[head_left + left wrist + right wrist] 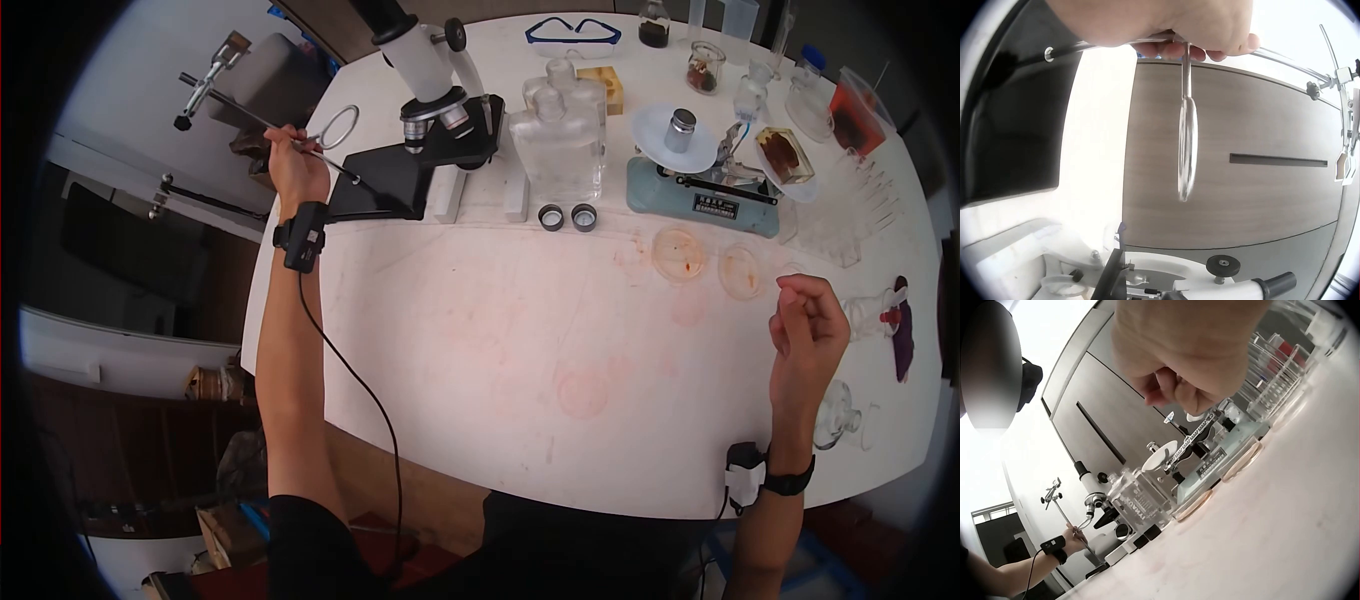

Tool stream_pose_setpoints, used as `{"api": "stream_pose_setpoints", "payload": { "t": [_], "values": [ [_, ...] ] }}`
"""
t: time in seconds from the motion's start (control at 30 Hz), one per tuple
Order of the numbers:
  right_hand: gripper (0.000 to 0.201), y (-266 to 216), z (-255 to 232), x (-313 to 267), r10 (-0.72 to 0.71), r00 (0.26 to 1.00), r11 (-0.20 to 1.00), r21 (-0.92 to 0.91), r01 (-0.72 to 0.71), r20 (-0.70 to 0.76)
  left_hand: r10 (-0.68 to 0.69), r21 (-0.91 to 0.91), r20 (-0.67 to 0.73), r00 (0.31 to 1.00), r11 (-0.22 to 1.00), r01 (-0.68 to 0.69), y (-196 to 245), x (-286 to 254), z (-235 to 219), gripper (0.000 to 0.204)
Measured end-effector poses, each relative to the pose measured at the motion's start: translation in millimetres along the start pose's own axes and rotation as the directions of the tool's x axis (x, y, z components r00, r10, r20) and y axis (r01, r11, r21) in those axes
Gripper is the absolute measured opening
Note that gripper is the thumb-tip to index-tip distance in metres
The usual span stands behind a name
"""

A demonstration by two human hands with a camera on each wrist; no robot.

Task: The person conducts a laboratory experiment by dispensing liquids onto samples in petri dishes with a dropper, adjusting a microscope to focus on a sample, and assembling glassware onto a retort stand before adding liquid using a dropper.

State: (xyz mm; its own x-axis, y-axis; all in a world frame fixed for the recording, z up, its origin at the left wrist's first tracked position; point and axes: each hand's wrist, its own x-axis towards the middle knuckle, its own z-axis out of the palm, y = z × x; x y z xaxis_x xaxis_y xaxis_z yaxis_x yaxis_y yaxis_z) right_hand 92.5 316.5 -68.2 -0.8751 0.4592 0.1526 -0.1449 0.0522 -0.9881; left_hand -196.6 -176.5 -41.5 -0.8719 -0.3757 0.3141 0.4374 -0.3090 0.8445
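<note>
My left hand [298,168] grips the metal rod of a stand beside its ring clamp [338,127]. The rod slants down to a black base [375,190]; another clamp [210,78] is on its upper part. In the left wrist view the ring [1189,150] hangs below the hand [1166,22], whose fingers wrap the rod. On the right, my other hand [808,325] is raised over the table, thumb against curled fingertips, with no held thing visible. The right wrist view shows its fingers [1175,392] curled, near the balance [1210,464].
Right of the stand is a microscope [430,90], then clear bottles [560,150], two black caps [567,217] and a balance [700,205]. Petri dishes [680,255] lie before it. A test tube rack [830,220] and glassware stand at the right. A black cable [365,375] trails from my left wrist.
</note>
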Motion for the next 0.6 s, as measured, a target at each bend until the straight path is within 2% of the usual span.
{"api": "stream_pose_setpoints", "payload": {
  "t": [0.13,0.23,0.3,0.33,0.37,0.4,0.43,0.5,0.53,0.6],
  "values": [
    [0.009,-0.9,-0.9,0.1,-0.003,1.0,1.0,0.009,0.003,0.007,-0.005,0.005,0.013,1.0,1.0,0.005,0.0,1.0,-4.5,0.034],
    [0.009,-6.0,1.9,-1.1,0.006,1.0,1.0,-0.007,-0.006,-0.004,-0.021,-0.001,0.082,0.996,1.0,0.021,-1.5,7.6,-18.8,0.038],
    [0.008,-10.4,11.6,-1.0,-0.016,1.0,1.0,-0.001,0.016,0.016,-0.017,0.067,0.033,0.999,0.998,0.015,-10.2,12.2,-24.6,0.048],
    [0.008,-11.0,4.2,-2.5,-0.034,0.998,0.999,0.003,0.034,0.044,-0.061,0.073,0.116,0.991,0.996,0.053,-22.4,14.8,-23.0,0.048],
    [0.008,-10.0,-21.2,-7.3,-0.046,0.999,0.995,-0.085,0.045,-0.013,-0.109,0.072,0.209,0.972,0.993,0.096,-35.6,18.5,-21.8,0.05],
    [0.006,-8.4,1.4,-2.3,-0.042,0.998,0.999,0.031,0.04,0.053,-0.084,0.143,-0.003,0.996,0.986,0.084,-8.2,0.7,-41.1,0.053],
    [0.005,-11.8,4.8,-3.0,-0.034,0.998,0.997,0.073,0.031,0.045,-0.11,0.175,-0.131,0.985,0.976,0.132,-9.8,2.5,-54.0,0.053],
    [0.004,-4.5,2.7,-1.9,-0.086,0.991,0.991,0.115,0.074,0.101,-0.008,0.305,-0.237,0.971,0.949,0.083,8.7,-41.2,-34.6,0.054],
    [0.004,-0.7,3.4,-1.4,-0.119,0.987,0.983,0.151,0.103,0.107,0.042,0.345,-0.223,0.974,0.938,0.039,20.7,-73.4,-15.3,0.055],
    [0.005,-6.1,3.7,-2.8,-0.133,0.98,0.972,0.211,0.1,0.147,0.058,0.402,-0.152,0.987,0.915,0.008,35.9,-127.2,16.3,0.053]
  ]
}}
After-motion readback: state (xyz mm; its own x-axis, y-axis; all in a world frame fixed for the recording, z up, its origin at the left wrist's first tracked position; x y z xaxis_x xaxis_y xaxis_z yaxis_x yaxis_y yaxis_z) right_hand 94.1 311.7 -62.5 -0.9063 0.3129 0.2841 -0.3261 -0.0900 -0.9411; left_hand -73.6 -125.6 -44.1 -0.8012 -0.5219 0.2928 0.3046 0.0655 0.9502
